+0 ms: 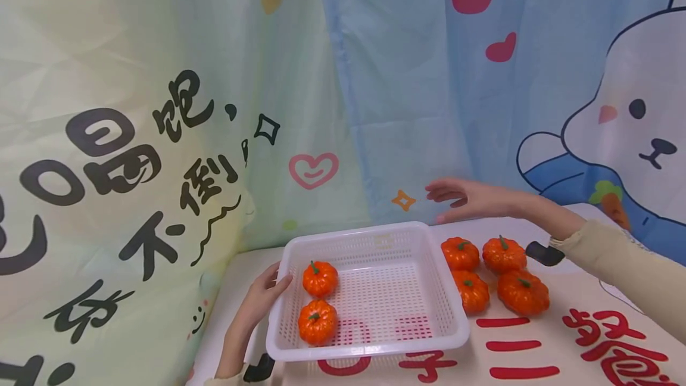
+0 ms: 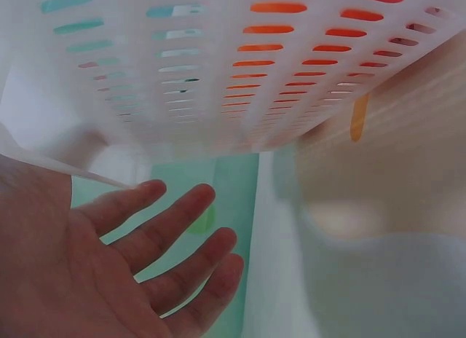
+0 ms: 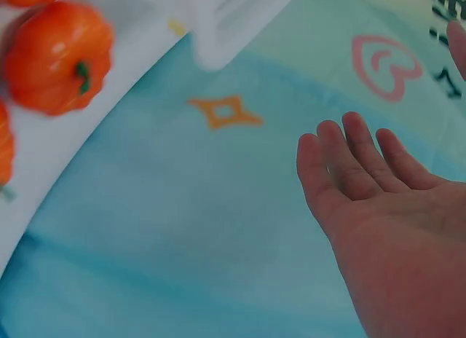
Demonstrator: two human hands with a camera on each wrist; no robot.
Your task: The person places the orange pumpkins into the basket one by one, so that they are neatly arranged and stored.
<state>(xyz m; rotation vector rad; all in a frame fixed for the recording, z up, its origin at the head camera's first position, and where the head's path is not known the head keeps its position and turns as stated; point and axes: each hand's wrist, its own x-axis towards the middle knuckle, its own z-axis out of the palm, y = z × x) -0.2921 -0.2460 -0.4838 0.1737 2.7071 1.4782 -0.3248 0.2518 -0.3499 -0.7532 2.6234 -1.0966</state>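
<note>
A white plastic basket (image 1: 370,350) with slotted walls holds two small orange pumpkins, a rear pumpkin (image 1: 320,279) and a front pumpkin (image 1: 318,322), along its left side. My left hand (image 1: 262,295) is at the basket's left rim, thumb hooked over the edge. In the left wrist view, the other fingers (image 2: 193,254) extend outside the wall, below the slots. Above the table, past the basket's far right corner, my right hand (image 1: 471,198) hangs in the air with nothing in it. Its fingers (image 3: 357,163) are loosely extended.
Several more pumpkins (image 1: 522,292) sit in a cluster on the table to the right of the basket. The tablecloth (image 1: 568,290) is pale with red lettering. Behind the table hangs a printed curtain (image 1: 396,76), close to the far edge; another stretch lies along the left.
</note>
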